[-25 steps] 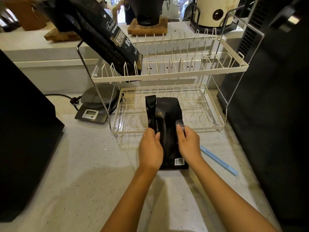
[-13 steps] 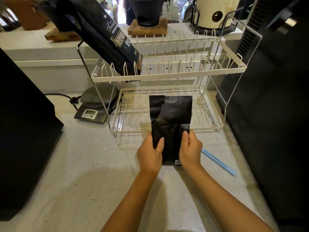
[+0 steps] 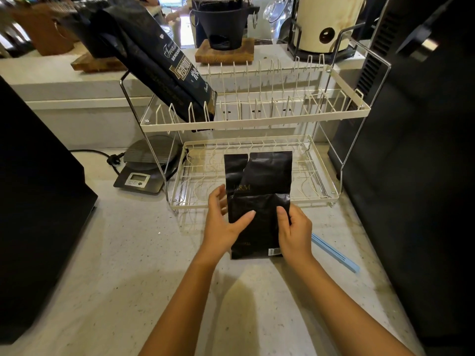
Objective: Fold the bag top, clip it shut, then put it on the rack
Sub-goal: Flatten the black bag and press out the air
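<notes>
Countertop [image 3: 128, 253] bears the black bag [image 3: 258, 201], standing before the wire rack [image 3: 257, 119]. We pinch its right edge in our right hand [image 3: 295, 232]; our left hand [image 3: 223, 222] spreads loose, thumb touching it. Blue clip [image 3: 334, 253] lies beside.

Faint gold "&M" lettering on the small black bag [image 3: 259, 201], a preceding letter too dim to make out. Near that bag's lower right corner, a white barcode sticker [image 3: 274, 252], digits unreadable. Above and left of that bag, on the large dark bag [image 3: 164, 65] leaning in the rack's upper tier, script starting "Trea", possibly "Treasure", over a boxed label of illegible characters.
</notes>
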